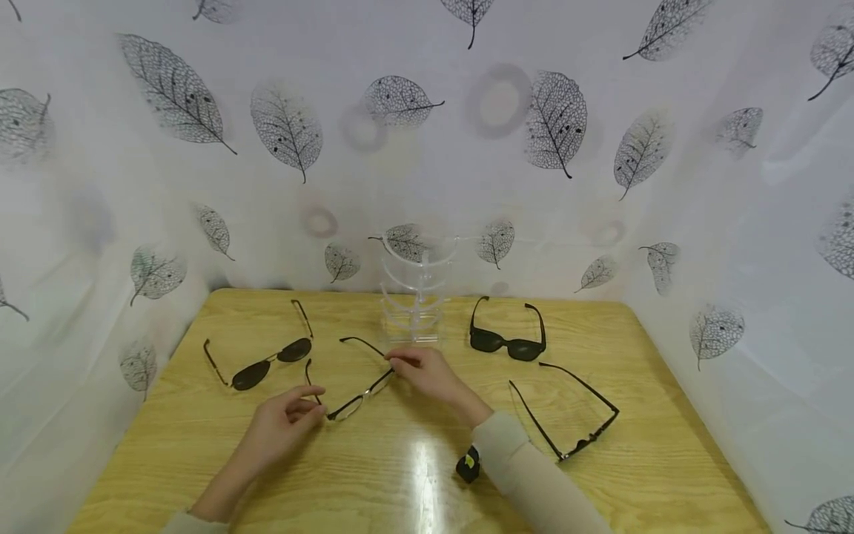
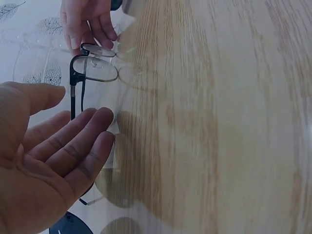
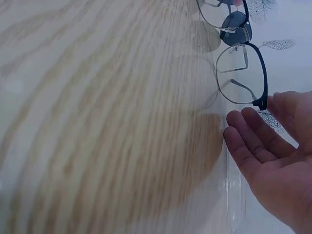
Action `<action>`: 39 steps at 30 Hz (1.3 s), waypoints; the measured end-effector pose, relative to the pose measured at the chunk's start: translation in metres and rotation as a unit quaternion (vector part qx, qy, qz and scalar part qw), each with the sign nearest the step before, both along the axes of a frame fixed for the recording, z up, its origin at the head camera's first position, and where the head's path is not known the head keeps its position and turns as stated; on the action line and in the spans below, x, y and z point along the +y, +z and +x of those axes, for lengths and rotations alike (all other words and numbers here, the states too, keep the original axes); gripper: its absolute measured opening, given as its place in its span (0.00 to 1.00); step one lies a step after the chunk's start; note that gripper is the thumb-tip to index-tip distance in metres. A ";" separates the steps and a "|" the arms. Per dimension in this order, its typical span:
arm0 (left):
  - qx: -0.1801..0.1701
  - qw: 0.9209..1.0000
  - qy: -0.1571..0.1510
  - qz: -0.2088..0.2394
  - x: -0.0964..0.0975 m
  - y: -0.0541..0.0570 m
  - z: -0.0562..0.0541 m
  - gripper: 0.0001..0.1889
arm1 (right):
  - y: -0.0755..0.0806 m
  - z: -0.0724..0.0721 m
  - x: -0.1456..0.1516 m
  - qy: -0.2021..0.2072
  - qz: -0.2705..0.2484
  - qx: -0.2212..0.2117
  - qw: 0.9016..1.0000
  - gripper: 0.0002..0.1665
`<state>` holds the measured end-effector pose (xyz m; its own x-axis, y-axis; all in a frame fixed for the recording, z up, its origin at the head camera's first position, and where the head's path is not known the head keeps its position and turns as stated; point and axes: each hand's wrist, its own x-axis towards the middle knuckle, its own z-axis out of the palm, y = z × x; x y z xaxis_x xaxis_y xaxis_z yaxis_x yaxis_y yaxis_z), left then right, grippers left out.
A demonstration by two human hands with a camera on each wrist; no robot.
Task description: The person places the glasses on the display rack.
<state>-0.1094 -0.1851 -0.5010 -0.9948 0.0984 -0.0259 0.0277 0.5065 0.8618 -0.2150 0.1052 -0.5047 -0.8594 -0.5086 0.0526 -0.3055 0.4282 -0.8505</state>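
A pair of eyeglasses with a dark upper rim and clear lenses (image 1: 347, 407) lies mid-table, its temples pointing toward the back. By its left hinge and temple is my left hand (image 1: 276, 430). In the left wrist view, that hand's thumb stands apart from its loosely extended fingers (image 2: 73, 141), which overlap the temple. At the other hinge is my right hand (image 1: 434, 380). The right wrist view shows its fingers (image 3: 251, 139) relaxed beside the frame corner, with a gap to the thumb; whether the thumb touches the frame is unclear.
Aviator sunglasses (image 1: 250, 375) lie left, and black sunglasses (image 1: 525, 350) at the back right. Dark-framed glasses (image 1: 606, 424) rest front right. A clear tiered display stand (image 1: 415, 319) stands at the back. Near the right sleeve is a small black object (image 1: 467, 469) with a yellow-green mark.
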 end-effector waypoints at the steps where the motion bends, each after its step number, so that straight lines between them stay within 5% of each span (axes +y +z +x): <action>1: 0.000 1.000 0.000 -0.001 0.001 0.000 0.000 0.20 | 0.000 0.000 0.000 -0.001 0.001 0.001 1.000 0.18; 24: -0.033 0.999 -0.004 0.037 0.003 -0.007 -0.002 0.17 | -0.002 0.000 -0.001 -0.009 0.014 0.000 1.000 0.17; 30: -0.034 0.999 0.026 0.018 0.003 -0.003 -0.003 0.16 | -0.005 -0.001 -0.001 -0.018 0.008 -0.013 1.000 0.16; 39: -0.037 0.997 0.026 0.059 0.002 0.005 -0.005 0.18 | 0.004 0.003 -0.002 -0.024 -0.018 -0.023 0.999 0.16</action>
